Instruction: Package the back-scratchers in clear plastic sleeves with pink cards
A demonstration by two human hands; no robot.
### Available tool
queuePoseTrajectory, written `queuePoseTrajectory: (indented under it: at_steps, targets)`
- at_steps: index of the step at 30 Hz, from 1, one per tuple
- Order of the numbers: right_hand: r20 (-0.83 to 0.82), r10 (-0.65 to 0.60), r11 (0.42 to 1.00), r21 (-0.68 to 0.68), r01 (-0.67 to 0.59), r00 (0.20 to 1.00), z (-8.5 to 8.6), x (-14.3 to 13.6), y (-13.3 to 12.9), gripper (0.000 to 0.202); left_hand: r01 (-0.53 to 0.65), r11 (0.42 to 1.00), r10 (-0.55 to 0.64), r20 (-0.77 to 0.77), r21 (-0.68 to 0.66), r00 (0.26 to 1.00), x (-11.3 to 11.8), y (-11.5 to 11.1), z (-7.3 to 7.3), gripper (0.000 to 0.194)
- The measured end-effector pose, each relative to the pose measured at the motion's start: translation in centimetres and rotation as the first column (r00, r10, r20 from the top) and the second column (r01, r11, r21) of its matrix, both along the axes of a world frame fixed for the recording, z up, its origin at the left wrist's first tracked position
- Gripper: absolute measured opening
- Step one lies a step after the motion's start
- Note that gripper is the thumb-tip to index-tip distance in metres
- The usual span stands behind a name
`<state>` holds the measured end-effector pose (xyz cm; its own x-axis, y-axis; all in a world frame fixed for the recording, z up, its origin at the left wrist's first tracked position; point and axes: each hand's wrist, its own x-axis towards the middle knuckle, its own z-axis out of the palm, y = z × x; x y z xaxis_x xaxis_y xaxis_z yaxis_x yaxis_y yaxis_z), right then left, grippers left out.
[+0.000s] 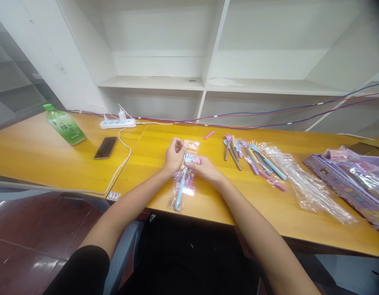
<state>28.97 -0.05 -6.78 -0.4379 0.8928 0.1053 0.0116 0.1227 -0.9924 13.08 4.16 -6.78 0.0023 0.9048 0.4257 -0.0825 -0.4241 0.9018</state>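
A back scratcher [182, 184] with a blue handle and a small hand-shaped head lies in a clear plastic bag [172, 200] near the table's front edge. My left hand [174, 156] is closed at the upper end of the bag, its fingertips pinching the clear edge by the flap [192, 145]. From the right, my right hand [205, 169] grips the bagged back scratcher just below its head. Pink and purple packaging [188, 189] lies beneath and beside the handle, partly hidden by the bag.
Several more back scratchers [254, 157] lie to the right, beside clear plastic bags [303, 180] and a purple printed package [334, 172]. A small pink stick [209, 135] lies behind my hands. At left are a phone [105, 147], a green bottle [65, 126] and a power strip [118, 123] with a cable.
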Motion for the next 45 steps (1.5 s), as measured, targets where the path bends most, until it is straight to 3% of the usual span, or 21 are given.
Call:
queuePoseTrajectory:
  at_steps: [9,15,18,22,25,29,38,41,45]
  targets:
    - [0.023,0.001,1.0,0.019,-0.002,1.0,-0.1,0.3,0.0,0.05,0.101,0.995,-0.1,-0.034,0.026,0.994,0.0,-0.7,0.7,0.024]
    - [0.038,0.005,0.999,0.035,-0.007,0.999,-0.3,0.3,0.2,0.049,0.151,0.987,-0.155,-0.08,-0.054,0.985,0.1,-0.3,0.0,0.054]
    - [0.049,0.007,0.999,0.041,-0.009,0.999,-0.3,0.3,0.3,0.049,0.166,0.983,-0.173,-0.087,-0.08,0.981,0.1,-0.2,0.0,0.055]
    - [0.063,0.002,0.999,0.036,-0.004,0.998,-0.3,0.3,0.3,0.051,0.13,0.988,-0.141,-0.142,-0.08,0.98,0.1,-0.5,0.3,0.04]
    - [0.078,-0.001,0.999,0.041,-0.002,0.997,-0.3,0.3,0.3,0.052,0.089,0.996,-0.088,-0.25,-0.01,0.964,0.0,-0.5,0.5,0.034]
    - [0.084,0.004,0.998,0.06,-0.009,0.996,-0.3,0.4,0.4,0.05,0.108,0.993,-0.087,-0.319,0.047,0.944,-0.1,-0.3,0.4,0.042]
    - [0.088,0.021,0.997,0.067,-0.027,0.996,-0.5,0.4,0.5,0.054,0.134,0.989,-0.111,-0.3,0.057,0.947,-0.2,-0.1,0.3,0.058]
    - [0.038,-0.05,0.996,0.081,0.047,0.998,-0.6,0.9,1.1,0.057,0.103,0.994,-0.089,-0.269,0.036,0.959,0.0,0.0,0.3,0.058]
    - [-0.173,-0.309,0.951,-0.03,0.309,0.935,-0.6,2.3,2.5,0.038,0.109,0.994,-0.107,-0.22,0.0,0.97,0.3,0.2,-0.1,0.062]
